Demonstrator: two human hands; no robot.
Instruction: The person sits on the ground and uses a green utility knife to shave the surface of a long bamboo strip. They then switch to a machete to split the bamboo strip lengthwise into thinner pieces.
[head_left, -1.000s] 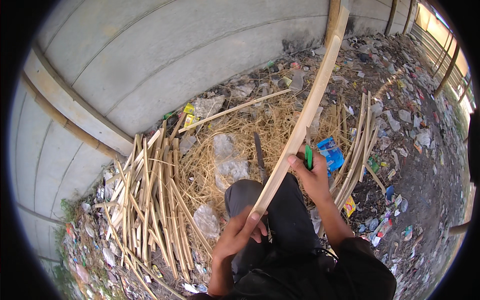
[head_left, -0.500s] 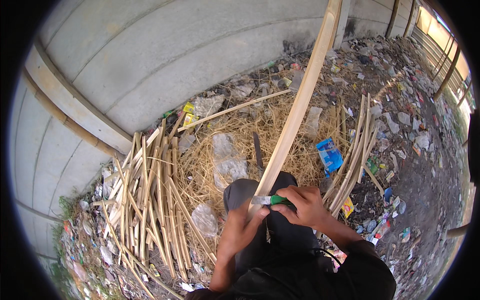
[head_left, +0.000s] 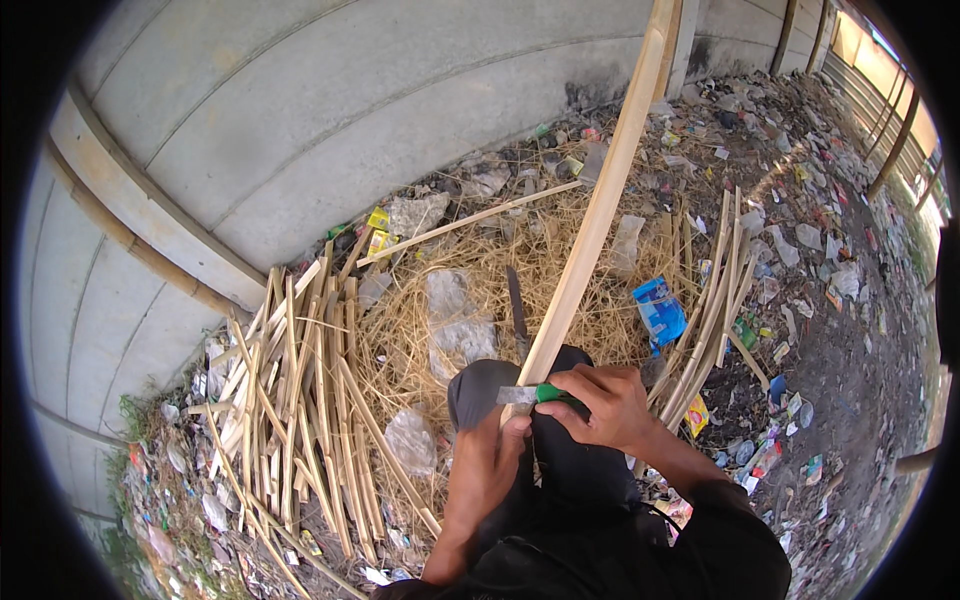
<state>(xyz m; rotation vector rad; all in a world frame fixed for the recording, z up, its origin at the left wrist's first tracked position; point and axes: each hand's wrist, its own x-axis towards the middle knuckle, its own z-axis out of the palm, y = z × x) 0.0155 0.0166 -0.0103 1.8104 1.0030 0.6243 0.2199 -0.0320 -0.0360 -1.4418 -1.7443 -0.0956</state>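
Bamboo slat point(head_left: 588, 238) runs outward from left hand point(head_left: 487, 460), near end gripped at the thumb, fingers largely hidden; right hand point(head_left: 608, 406) grasps green-handled knife point(head_left: 546, 393), blade point(head_left: 516, 395) across slat just beyond left thumb.

A: so what's on the ground point(head_left: 865, 400)?
B: pale strips point(head_left: 300, 400) heaped at 8 o'clock, straw-like shavings point(head_left: 500, 255) mid-dial, blue wrapper point(head_left: 658, 312) plus another strip bundle point(head_left: 712, 315) around 3, litter point(head_left: 785, 247) basically everywhere lol
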